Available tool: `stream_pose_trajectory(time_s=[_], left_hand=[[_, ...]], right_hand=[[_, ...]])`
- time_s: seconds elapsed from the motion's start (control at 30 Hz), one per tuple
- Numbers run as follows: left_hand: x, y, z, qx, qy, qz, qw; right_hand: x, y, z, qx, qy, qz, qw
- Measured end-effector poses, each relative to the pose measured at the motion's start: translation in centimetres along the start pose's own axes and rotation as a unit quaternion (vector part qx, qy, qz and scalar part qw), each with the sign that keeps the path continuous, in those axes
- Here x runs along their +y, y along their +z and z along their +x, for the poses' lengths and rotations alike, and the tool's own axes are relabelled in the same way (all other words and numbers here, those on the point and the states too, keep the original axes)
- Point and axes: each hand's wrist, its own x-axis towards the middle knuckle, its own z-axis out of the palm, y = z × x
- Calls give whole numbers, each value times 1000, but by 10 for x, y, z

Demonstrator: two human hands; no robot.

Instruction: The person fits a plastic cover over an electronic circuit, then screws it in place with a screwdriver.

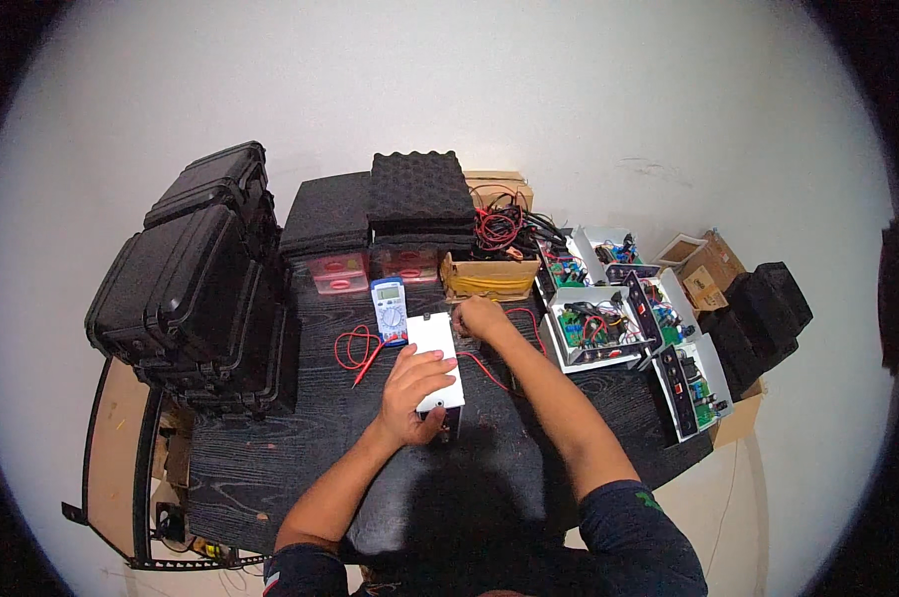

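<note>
A white, rectangular box [431, 334] sits at the centre of the frame on a black wood-grain table [320, 448]. From lower left, the left hand [414, 393] lies over it, fingers slightly spread, thumb near its lower end. The right hand [480, 317] curls beside its upper right corner; what it pinches cannot be told. The blue-and-white multimeter's [391, 310] dial markings are too small to read.

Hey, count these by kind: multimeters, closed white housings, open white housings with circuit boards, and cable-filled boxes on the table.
Multimeter: 1
Closed white housing: 1
Open white housings with circuit boards: 5
Cable-filled box: 1
Total: 8
</note>
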Motion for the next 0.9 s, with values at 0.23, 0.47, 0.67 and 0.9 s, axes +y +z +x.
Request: stream_pose_trajectory(time_s=[0.23,0.47,0.67,0.9], left_hand=[[-2,0,-1,0,0,-1,1000],[-4,1,-2,-4,4,-14,1000],[-3,1,-2,1,5,-5,1000],[-3,1,1,-1,13,9,1000]], right_hand=[[-23,-17,-14,153,7,85,985],[-73,-71,-83,251,-109,475,837],[-110,-97,-165,249,-198,397,861],[-133,-92,-179,271,-280,265,882]])
